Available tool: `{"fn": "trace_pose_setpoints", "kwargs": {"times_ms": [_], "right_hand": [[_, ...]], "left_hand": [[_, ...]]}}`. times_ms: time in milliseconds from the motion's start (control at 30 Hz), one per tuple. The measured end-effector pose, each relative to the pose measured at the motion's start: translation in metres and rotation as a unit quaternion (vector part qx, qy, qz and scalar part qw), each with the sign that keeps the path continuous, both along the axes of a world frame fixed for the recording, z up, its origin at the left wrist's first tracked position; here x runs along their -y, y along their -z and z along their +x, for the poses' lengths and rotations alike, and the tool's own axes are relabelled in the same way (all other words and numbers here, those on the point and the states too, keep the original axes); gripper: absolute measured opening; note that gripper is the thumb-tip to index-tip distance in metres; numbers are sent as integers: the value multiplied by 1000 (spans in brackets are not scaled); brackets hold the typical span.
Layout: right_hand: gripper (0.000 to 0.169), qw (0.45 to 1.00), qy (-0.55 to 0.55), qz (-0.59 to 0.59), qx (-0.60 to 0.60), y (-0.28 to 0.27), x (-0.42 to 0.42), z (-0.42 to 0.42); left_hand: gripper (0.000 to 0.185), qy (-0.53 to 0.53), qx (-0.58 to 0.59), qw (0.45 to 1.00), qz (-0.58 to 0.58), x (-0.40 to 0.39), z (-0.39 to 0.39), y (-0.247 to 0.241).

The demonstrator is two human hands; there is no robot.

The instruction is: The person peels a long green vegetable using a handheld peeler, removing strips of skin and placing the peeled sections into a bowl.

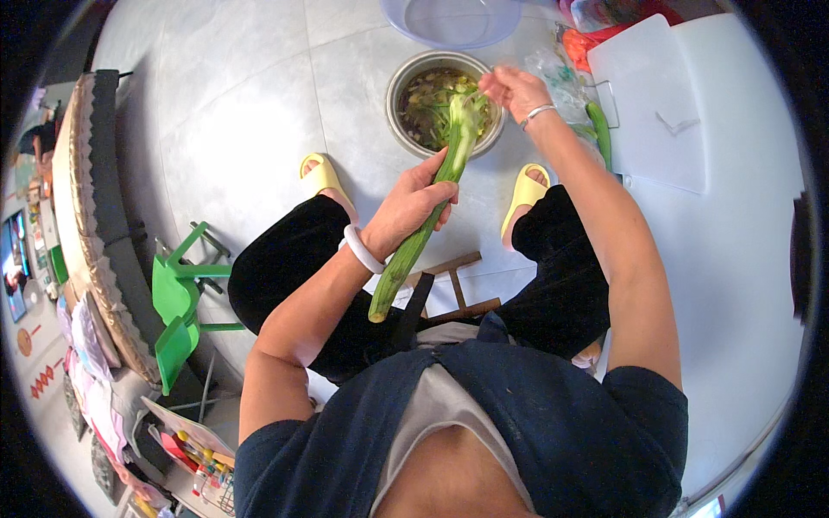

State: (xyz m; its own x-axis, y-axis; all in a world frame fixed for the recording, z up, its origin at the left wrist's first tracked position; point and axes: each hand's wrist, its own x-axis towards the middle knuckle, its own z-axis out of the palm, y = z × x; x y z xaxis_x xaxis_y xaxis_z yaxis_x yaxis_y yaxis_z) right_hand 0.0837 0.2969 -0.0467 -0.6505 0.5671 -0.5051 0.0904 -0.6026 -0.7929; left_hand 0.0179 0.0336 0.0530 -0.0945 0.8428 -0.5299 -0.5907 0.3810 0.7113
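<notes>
A long ridged green gourd lies slanted in my left hand, whose fingers wrap its middle. Its far end is pale where skin is gone, and it reaches over a round metal pot. Dark liquid with green and yellowish scraps fills much of the pot. Beside the gourd's far end is my right hand, fingers bent and blurred; a thin, pale, blurred thing shows at the fingertips, and I cannot tell whether it is a tool or a peel.
A pale blue plastic basin stands beyond the pot. To the right are plastic bags, another green gourd and a white board. A green plastic chair stands at left, near a dark sofa. My yellow slippers flank the pot's near side.
</notes>
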Motion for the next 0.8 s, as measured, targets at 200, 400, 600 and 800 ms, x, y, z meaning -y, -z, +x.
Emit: {"fn": "trace_pose_setpoints", "kwargs": {"times_ms": [200,400,600,800], "right_hand": [[18,1000,-8,-10,-15,-18,-3,1],[19,984,-139,-107,8,-37,63,-9],[17,995,-98,17,29,6,22,-4],[16,998,48,7,41,9,-12,9]], "left_hand": [[58,10,-28,999,-24,-2,1,-2],[58,11,-63,998,-25,-6,-4,10],[59,21,-123,992,-18,-3,1,6],[61,17,-133,990,-32,-1,4,4]]}}
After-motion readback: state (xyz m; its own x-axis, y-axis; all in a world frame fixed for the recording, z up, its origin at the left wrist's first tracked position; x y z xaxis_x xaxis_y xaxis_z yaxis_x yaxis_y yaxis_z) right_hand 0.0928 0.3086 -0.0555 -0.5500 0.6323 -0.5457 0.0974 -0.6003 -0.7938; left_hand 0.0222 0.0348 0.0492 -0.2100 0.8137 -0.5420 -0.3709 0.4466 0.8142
